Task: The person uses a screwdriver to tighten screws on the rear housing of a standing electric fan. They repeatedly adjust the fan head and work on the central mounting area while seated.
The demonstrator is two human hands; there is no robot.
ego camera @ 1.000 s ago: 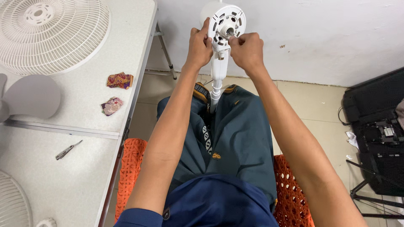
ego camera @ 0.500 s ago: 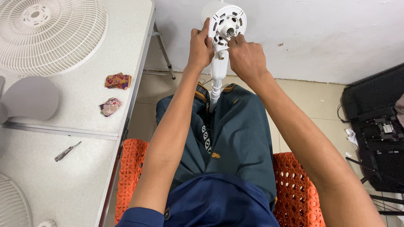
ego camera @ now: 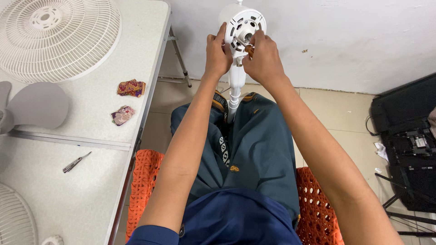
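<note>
- The white fan motor head (ego camera: pixel 243 28) stands far from me on its stem (ego camera: pixel 235 93), which rises between my knees, long axis running near to far
- My left hand (ego camera: pixel 218 53) clasps the head's left rim
- My right hand (ego camera: pixel 262 60) is the nearer to the hub, its fingers (ego camera: pixel 255 43) pinched shut on a small brown tool (ego camera: pixel 249 49)

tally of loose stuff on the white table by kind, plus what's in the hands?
Fan grilles: 2, one whole, one partly in frame
Fan blade: 1
Cloth scraps: 2, upper, lower
Small metal tool: 1
Fan motor head on its stem: 1, held by left hand and right hand
Total: 7
</note>
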